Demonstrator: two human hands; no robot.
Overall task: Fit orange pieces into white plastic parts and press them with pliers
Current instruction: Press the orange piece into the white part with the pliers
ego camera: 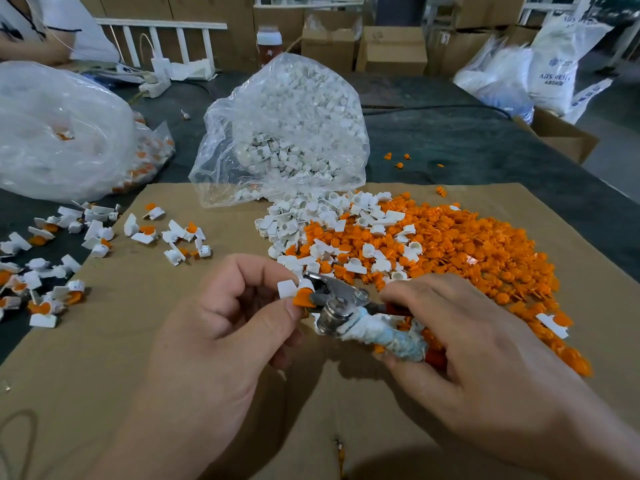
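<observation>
My left hand [221, 327] pinches a white plastic part [287, 288] with an orange piece [304, 301] set in it, between thumb and fingers. My right hand [478, 344] grips metal pliers [341, 299] by their tape-wrapped handles. The jaws of the pliers are closed around the orange piece and the white part. A heap of loose orange pieces [467, 251] lies on the cardboard sheet [145, 341] to the right. Loose white parts [311, 220] are mixed in along the heap's left side.
A clear bag of white parts [291, 129] stands behind the heap. Assembled white-and-orange parts [69, 251] are scattered at the left. A large clear bag [59, 133] lies at the far left. Cardboard boxes [391, 50] and white sacks [550, 74] stand at the back.
</observation>
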